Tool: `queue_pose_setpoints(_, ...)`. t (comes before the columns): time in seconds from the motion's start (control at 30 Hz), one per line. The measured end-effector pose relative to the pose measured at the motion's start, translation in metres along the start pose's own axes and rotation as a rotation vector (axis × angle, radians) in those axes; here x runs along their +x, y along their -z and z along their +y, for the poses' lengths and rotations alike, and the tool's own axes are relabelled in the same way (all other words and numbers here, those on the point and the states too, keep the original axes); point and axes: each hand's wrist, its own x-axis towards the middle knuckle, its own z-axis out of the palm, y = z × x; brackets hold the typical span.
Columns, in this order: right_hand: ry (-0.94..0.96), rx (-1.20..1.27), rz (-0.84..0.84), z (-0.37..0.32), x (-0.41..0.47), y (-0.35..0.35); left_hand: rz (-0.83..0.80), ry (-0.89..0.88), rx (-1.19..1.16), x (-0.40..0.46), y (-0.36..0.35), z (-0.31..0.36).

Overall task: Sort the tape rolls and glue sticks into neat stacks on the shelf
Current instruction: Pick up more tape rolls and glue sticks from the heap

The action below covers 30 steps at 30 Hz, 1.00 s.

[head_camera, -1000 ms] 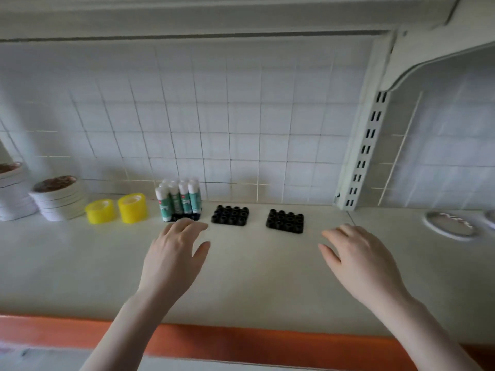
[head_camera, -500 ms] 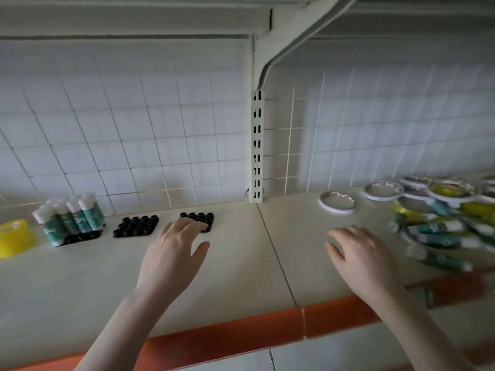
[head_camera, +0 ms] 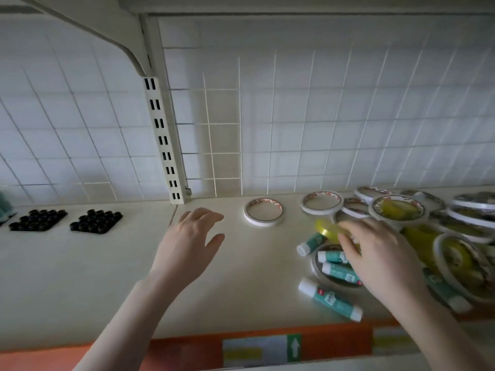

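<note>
A jumbled pile of white tape rolls (head_camera: 398, 211), yellow tape rolls and teal glue sticks covers the right part of the shelf (head_camera: 241, 277). My right hand (head_camera: 380, 258) hovers over the pile's left edge, fingers spread above two glue sticks (head_camera: 336, 270) and a small yellow tape roll (head_camera: 325, 228); it holds nothing. One glue stick (head_camera: 329, 299) lies loose near the front edge. A single white tape roll (head_camera: 263, 211) lies flat apart from the pile. My left hand (head_camera: 190, 245) floats open above the bare shelf, left of that roll.
Two black holder trays (head_camera: 37, 220) (head_camera: 96, 220) sit at the left near the back wall. A slotted upright post (head_camera: 164, 145) divides the wire-grid back panel. An orange price strip (head_camera: 241, 349) runs along the shelf's front edge.
The view has swung right, so the standing glue sticks and yellow rolls at the left left the frame. My right hand has reached over the pile; my left hand stayed open.
</note>
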Motion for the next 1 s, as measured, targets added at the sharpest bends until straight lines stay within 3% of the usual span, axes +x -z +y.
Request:
queue_pose_setpoints(0.5, 0.022, 0.117, -0.039, 0.032, 0.005, -0.005, -0.297, -0.158, 0.133, 0.057, -0.063, 0.044)
queue_pose_setpoints(0.67, 0.052, 0.147, -0.079, 0.026, 0.012, -0.004, -0.247, -0.193, 0.092, 0.052, -0.073, 0.032)
queue_pose_setpoints(0.87, 0.064, 0.111, -0.264, 0.014, 0.02, -0.01, -0.165, -0.268, 0.096, 0.044, -0.068, 0.032)
queue_pose_setpoints(1.0, 0.079, 0.1, -0.337, 0.006, 0.025, -0.015, -0.215, -0.232, 0.123, 0.041, -0.064, 0.031)
